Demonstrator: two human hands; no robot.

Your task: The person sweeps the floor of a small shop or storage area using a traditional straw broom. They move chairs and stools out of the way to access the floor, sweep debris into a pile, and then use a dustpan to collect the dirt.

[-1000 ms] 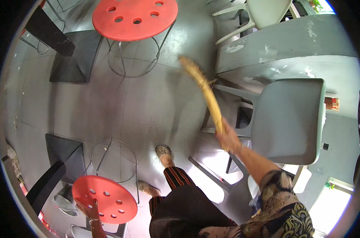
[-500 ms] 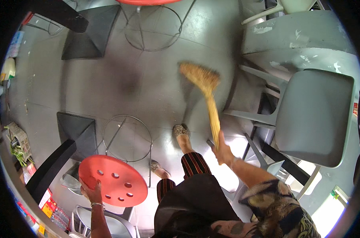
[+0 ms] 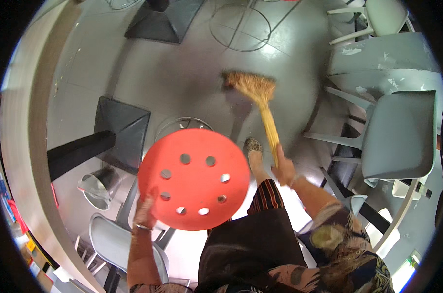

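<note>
My left hand [image 3: 144, 211] is closed on the edge of a round red stool [image 3: 192, 180], whose seat has a ring of holes. The seat stands large in front of my legs and hides most of the stool's metal frame. My right hand [image 3: 284, 171] grips the handle of a straw broom [image 3: 267, 119], with fingers wrapped round it. The broom's bristle head [image 3: 251, 84] is out ahead of me by the grey floor, slightly blurred; whether it touches the floor I cannot tell.
To the left are a black table base [image 3: 124, 132], a bin with a plastic liner [image 3: 98, 185] and a grey chair [image 3: 116, 239]. Another black base [image 3: 163, 22] and a stool's wire legs [image 3: 241, 29] stand ahead. A grey chair [image 3: 400, 136] is at right.
The red stool has come up and rightward with my left hand, to in front of my legs. My right hand keeps the broom, its head shifted slightly. The whole view has shifted.
</note>
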